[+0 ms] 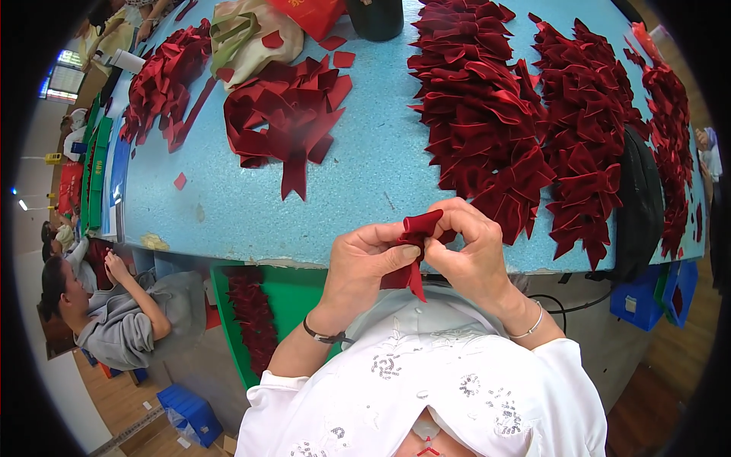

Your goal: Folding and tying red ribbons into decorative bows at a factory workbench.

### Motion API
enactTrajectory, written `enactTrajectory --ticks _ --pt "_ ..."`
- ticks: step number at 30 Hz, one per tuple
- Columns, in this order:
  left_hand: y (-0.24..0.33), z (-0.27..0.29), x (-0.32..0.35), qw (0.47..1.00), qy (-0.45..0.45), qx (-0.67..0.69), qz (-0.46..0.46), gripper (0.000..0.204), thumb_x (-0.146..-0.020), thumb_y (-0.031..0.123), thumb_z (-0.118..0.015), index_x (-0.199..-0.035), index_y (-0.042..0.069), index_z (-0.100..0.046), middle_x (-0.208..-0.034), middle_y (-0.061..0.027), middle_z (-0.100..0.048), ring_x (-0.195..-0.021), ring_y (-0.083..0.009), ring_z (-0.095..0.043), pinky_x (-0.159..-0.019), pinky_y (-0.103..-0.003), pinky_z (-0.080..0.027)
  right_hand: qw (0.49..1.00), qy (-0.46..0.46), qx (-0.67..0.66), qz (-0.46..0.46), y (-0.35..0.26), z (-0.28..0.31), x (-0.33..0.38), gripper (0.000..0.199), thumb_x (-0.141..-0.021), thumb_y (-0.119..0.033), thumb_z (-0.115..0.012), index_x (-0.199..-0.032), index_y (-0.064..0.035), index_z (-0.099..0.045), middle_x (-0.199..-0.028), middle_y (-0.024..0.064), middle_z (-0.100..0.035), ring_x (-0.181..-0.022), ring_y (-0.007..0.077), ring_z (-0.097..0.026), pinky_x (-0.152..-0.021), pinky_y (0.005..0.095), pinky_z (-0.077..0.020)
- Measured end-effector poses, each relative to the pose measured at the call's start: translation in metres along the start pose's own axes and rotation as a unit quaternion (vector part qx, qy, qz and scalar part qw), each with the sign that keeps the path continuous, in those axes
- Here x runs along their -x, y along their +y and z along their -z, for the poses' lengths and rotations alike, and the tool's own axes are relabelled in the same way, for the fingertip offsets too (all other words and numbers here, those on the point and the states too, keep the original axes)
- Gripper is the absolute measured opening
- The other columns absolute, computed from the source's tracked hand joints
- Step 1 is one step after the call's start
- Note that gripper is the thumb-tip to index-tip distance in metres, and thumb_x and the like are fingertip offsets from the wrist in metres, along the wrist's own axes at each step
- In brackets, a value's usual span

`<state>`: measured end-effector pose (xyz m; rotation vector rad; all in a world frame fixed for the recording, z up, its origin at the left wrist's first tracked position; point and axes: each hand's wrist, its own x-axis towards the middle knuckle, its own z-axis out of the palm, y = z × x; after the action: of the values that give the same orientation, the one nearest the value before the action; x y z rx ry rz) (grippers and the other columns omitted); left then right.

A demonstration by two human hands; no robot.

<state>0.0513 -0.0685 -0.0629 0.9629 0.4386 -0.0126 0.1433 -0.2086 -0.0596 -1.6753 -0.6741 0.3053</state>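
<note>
Between my two hands, just in front of the table's near edge, is a dark red velvet ribbon bow point(417, 242). My left hand point(373, 255) pinches its left side between thumb and fingers. With thumb and fingertips, my right hand point(467, 242) grips the other side near the middle. One ribbon tail hangs below my fingers. Beyond my hands lies a loose pile of red ribbon pieces point(285, 118) on the light blue table point(365, 175). A long heap of finished-looking red bows point(476, 107) stretches away to the right of it.
More bow heaps point(582, 137) lie further right, beside a black bag point(638, 206). A cloth bag point(255, 42) and a dark cup point(375, 17) stand at the back. Below the table edge sits a green bin point(289, 293) holding red bows. At left sits another person point(129, 305).
</note>
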Motion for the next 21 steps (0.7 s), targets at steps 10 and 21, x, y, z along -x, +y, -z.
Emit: enactTrajectory --ticks 10,21 --pt "0.005 0.009 0.0 0.999 0.0 0.023 0.037 0.022 -0.079 0.0 -0.067 -0.101 -0.004 -0.063 -0.092 -0.0094 -0.066 -0.079 -0.0121 -0.062 -0.071 -0.024 -0.052 0.999 -0.025 -0.029 0.011 0.003 0.006 -0.007 0.011 -0.068 0.006 -0.059 -0.078 0.0036 -0.058 -0.087 0.0105 -0.058 -0.073 0.0146 -0.057 -0.062 0.0272 -0.0474" --pt "0.012 -0.001 0.004 0.996 -0.026 -0.066 0.049 0.024 -0.078 0.0 -0.068 -0.101 -0.005 -0.062 -0.088 -0.0073 -0.065 -0.077 -0.0095 -0.061 -0.069 -0.022 -0.051 0.987 -0.16 -0.012 0.025 0.006 0.018 -0.022 0.009 -0.076 0.001 -0.066 -0.085 0.001 -0.064 -0.083 0.0037 -0.062 -0.072 0.0106 -0.056 -0.062 0.0244 -0.0458"
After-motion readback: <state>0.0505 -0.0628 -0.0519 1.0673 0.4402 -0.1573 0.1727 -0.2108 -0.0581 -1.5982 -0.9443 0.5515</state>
